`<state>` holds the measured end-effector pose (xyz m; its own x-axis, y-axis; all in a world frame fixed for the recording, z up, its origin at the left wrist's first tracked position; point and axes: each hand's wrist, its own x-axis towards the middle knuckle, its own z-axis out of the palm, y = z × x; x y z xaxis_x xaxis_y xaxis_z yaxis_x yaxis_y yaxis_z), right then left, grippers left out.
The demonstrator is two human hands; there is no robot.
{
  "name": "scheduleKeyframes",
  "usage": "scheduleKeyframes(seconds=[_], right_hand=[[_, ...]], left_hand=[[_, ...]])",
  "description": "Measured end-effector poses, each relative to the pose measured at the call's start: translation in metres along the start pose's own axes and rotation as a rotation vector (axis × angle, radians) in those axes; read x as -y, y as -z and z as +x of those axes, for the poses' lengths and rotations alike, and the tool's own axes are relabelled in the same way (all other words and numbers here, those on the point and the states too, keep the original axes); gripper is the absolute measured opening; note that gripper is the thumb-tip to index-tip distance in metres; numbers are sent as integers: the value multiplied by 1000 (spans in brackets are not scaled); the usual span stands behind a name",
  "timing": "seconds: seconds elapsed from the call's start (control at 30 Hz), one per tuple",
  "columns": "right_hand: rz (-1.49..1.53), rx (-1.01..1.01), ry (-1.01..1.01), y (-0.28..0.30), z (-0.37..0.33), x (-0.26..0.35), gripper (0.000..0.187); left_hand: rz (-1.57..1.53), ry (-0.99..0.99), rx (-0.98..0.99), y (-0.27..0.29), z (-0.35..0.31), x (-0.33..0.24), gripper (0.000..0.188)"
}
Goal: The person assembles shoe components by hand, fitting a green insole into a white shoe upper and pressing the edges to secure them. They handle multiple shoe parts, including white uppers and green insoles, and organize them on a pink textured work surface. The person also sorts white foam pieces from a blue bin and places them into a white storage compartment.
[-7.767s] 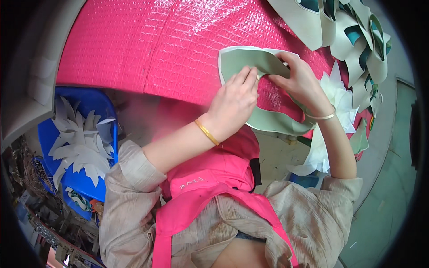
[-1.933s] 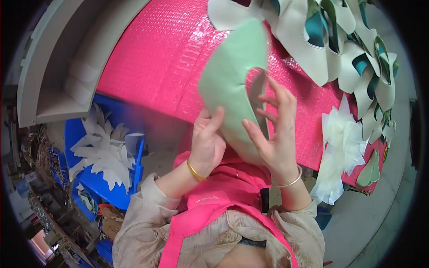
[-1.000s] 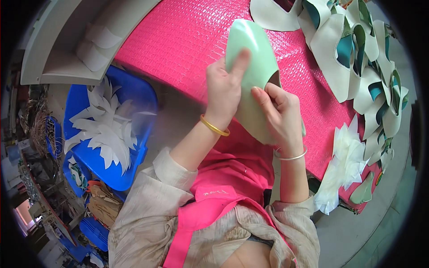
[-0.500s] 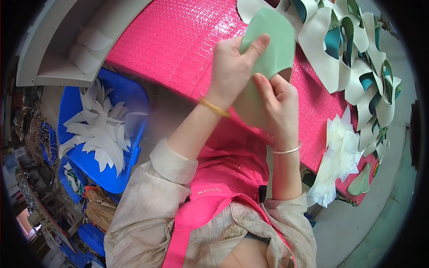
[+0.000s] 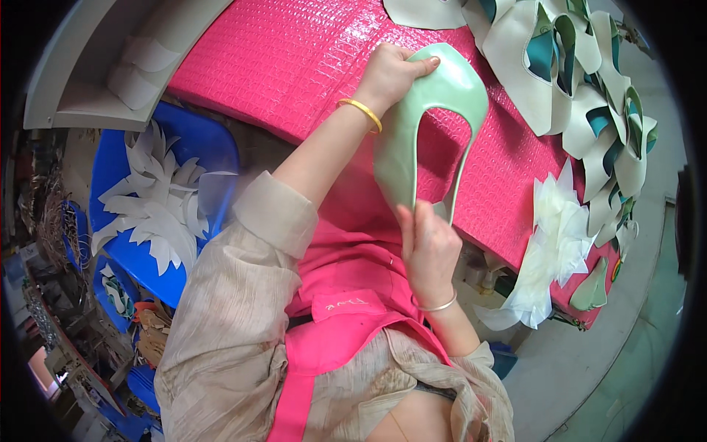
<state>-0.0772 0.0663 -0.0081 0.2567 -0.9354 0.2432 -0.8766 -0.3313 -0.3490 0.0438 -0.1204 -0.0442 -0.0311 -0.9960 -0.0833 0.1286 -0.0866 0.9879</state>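
Note:
Between my two hands is a glossy light-green shoe upper, held up above the pink-covered table. Its rounded toe points away from me and its foot opening faces up, with pink showing through. My left hand, a yellow bangle at its wrist, grips the toe edge with the thumb on top. Nearer to me, my right hand is closed on the back end of the upper, next to the opening. A pale bangle circles that wrist. The right fingertips are partly hidden.
Several white uppers with teal linings are piled at the far right. White sheet pieces hang at the table's right edge, near a green piece. A blue stool at left bears white cut pieces. A grey open box stands far left.
The upper has been pulled open and turned, so its foot opening now shows. My right hand has moved down toward me to its back end; my left hand has shifted slightly up.

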Motion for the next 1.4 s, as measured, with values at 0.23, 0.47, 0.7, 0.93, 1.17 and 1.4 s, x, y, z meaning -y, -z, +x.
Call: scheduleKeyframes(seconds=[0.23, 0.47, 0.7, 0.93, 1.17, 1.4], right_hand=[[45, 251, 153, 25, -41, 2, 31], [368, -200, -82, 56, 35, -114, 50], [1445, -177, -485, 45, 69, -99, 20], [1296, -217, -427, 43, 83, -91, 19], [1154, -106, -365, 45, 98, -125, 21], [1087, 76, -396, 30, 109, -137, 27]], left_hand=[[-2, 116, 215, -12, 11, 19, 29], [-31, -10, 672, -31, -6, -42, 32], [687, -322, 223, -34, -86, -66, 19], [232, -116, 335, -53, -106, -34, 22], [358, 81, 394, -31, -145, -30, 21], [438, 111, 522, 6, -207, -26, 18]])
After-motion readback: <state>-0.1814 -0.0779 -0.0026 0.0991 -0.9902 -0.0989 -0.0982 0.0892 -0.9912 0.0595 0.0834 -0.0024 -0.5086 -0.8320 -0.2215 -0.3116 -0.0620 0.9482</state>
